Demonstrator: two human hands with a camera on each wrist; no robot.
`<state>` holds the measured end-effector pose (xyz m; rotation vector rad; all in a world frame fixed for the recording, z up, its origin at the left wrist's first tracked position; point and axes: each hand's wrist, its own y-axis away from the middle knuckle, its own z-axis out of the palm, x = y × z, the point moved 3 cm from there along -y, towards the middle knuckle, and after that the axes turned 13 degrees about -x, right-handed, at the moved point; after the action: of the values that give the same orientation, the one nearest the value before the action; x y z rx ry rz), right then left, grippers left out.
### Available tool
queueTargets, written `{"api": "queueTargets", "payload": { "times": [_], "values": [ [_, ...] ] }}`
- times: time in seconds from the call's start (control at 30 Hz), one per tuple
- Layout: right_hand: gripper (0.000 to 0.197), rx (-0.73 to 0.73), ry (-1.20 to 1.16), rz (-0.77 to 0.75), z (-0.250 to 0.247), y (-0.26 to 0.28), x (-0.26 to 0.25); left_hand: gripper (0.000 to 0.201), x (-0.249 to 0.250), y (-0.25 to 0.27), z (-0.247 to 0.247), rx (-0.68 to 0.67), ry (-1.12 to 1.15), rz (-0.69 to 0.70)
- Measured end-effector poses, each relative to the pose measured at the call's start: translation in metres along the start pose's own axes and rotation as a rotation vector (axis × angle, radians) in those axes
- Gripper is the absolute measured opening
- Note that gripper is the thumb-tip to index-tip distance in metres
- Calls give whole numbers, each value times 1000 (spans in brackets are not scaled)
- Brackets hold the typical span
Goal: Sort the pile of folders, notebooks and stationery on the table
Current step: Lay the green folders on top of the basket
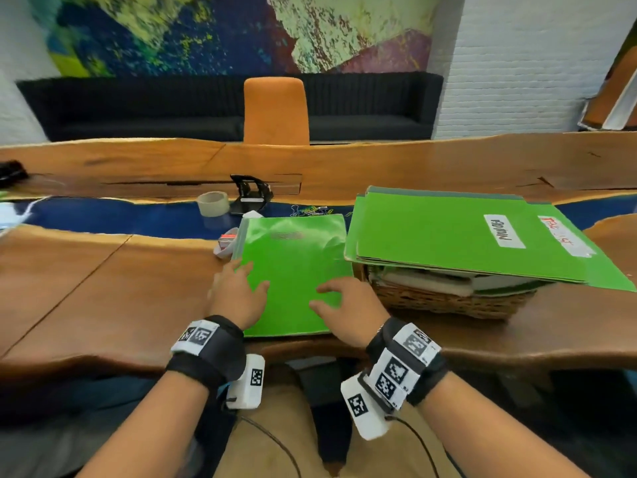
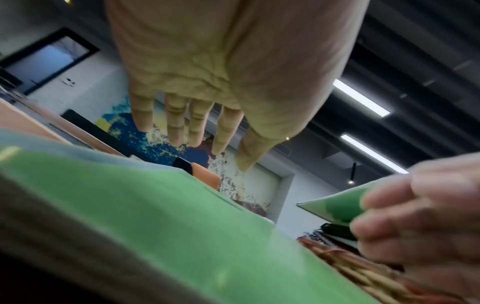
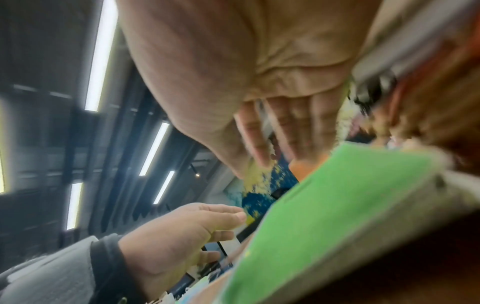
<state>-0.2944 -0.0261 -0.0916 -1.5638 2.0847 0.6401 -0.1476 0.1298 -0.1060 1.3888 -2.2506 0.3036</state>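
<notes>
A glossy green folder lies flat on the wooden table in front of me. My left hand is over its left edge with the fingers straight and spread. In the left wrist view the left hand is just above the green cover, holding nothing. My right hand is over the folder's near right part, fingers loose and apart. The right wrist view is blurred and shows the right hand with an empty palm above the folder. Green paper folders with white labels lie stacked on a wicker basket at the right.
Behind the folder are a tape roll, a black hole punch, loose paper clips and a small red and white item. Notebooks fill the basket under the folders. Bare wood lies to the left. An orange chair stands across the table.
</notes>
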Motion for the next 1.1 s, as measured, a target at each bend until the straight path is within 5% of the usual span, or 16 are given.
{"api": "queueTargets", "payload": {
  "times": [0.1, 0.2, 0.43, 0.6, 0.7, 0.8, 1.1],
  "values": [
    [66, -160, 113, 202, 25, -13, 15, 55, -22, 1, 1, -72, -60, -123],
    [75, -154, 145, 264, 30, -18, 21, 51, -30, 0, 0, -109, -12, -134],
    [67, -147, 116, 281, 25, -16, 28, 41, -22, 5, -2, -145, 131, -132],
    [73, -148, 117, 293, 27, -16, 28, 32, -25, 4, -16, -193, 631, -170],
    [84, -146, 119, 295, 28, -16, 27, 43, -32, 5, -21, -229, 816, -244],
    [93, -171, 158, 282, 28, -14, 25, 30, -43, 1, -19, -219, 893, -278],
    [83, -253, 291, 227, 28, -12, 24, 30, -50, -9, -14, -214, 903, -278]
  ]
}}
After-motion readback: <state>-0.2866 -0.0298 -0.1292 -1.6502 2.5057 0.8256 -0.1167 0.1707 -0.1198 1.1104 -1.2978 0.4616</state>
